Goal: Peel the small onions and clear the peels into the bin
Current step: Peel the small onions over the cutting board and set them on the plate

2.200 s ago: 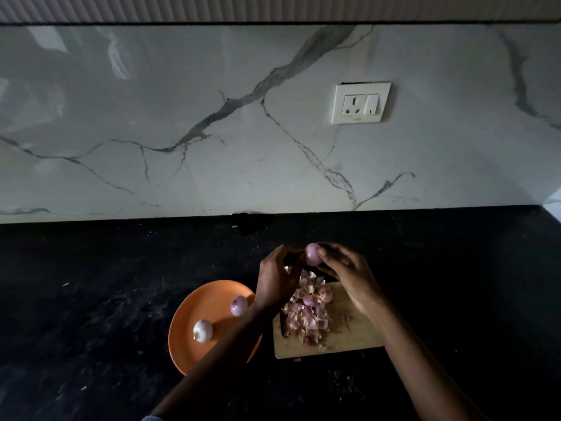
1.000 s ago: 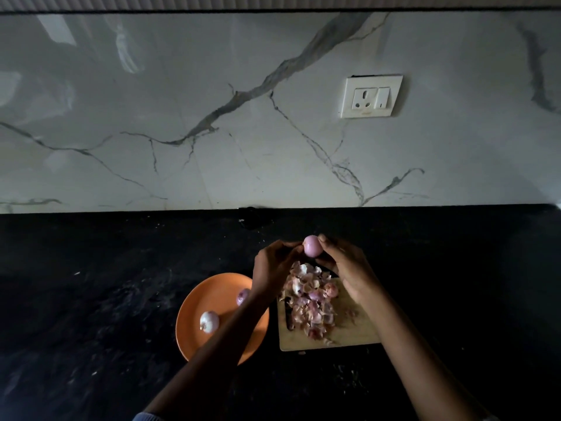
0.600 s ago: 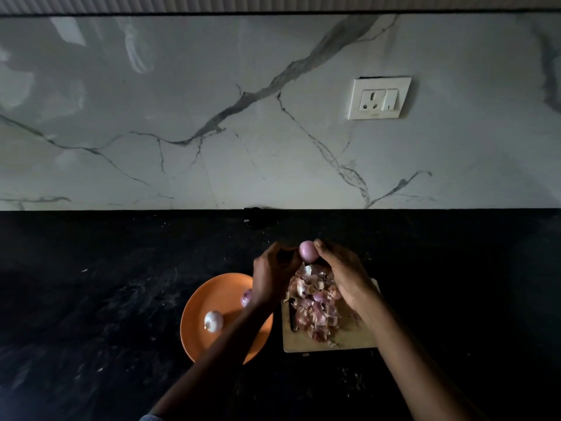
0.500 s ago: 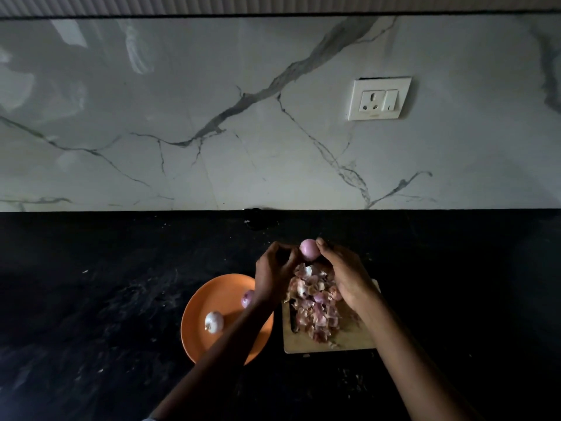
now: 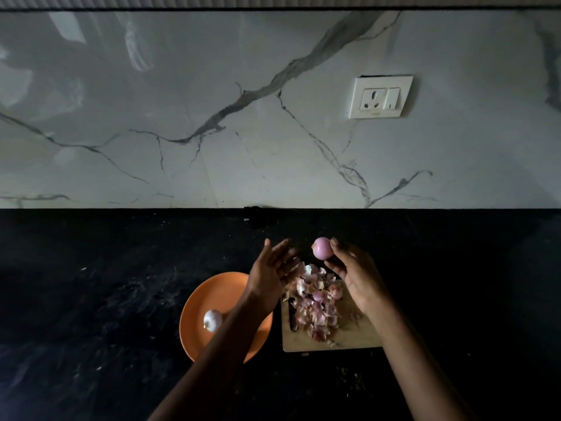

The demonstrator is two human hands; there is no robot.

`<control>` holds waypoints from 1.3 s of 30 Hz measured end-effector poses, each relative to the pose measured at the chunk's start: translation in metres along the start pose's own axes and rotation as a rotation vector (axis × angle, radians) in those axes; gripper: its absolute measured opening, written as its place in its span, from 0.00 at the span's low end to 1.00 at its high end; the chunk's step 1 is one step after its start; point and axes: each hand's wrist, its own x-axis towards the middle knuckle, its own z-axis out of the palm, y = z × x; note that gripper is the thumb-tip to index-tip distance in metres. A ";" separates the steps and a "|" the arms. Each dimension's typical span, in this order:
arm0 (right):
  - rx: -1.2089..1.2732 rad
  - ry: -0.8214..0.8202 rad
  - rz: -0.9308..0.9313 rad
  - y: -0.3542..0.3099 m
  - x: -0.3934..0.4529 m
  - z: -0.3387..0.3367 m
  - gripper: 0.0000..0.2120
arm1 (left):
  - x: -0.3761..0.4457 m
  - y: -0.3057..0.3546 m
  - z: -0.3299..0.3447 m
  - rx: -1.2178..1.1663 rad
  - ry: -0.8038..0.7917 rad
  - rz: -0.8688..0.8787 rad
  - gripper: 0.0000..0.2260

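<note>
My right hand pinches the peeled onion in its fingers, raised above the peels so scraps land on the board. My left hand, fingers spread, holds nothing. At 8 o'clock, the plate collects another onion.

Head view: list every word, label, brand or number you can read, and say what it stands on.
No text can be read.
Socket plate: a small dark mark under the socket holes, too small and blurred to read.
Plate, board, onion, counter, wall: no print visible.
</note>
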 end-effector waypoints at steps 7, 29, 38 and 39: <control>-0.224 0.111 -0.025 0.022 -0.003 0.009 0.18 | -0.013 -0.018 0.005 0.373 -0.114 0.133 0.14; -0.729 -0.015 -0.196 0.029 0.010 0.003 0.06 | -0.001 -0.028 -0.007 0.261 -0.065 -0.060 0.18; -0.623 -0.006 -0.201 0.020 0.012 -0.001 0.06 | 0.007 -0.020 0.012 0.304 -0.072 -0.146 0.27; -0.603 0.028 -0.211 0.018 0.015 -0.002 0.06 | 0.006 -0.018 0.013 0.321 -0.091 -0.141 0.27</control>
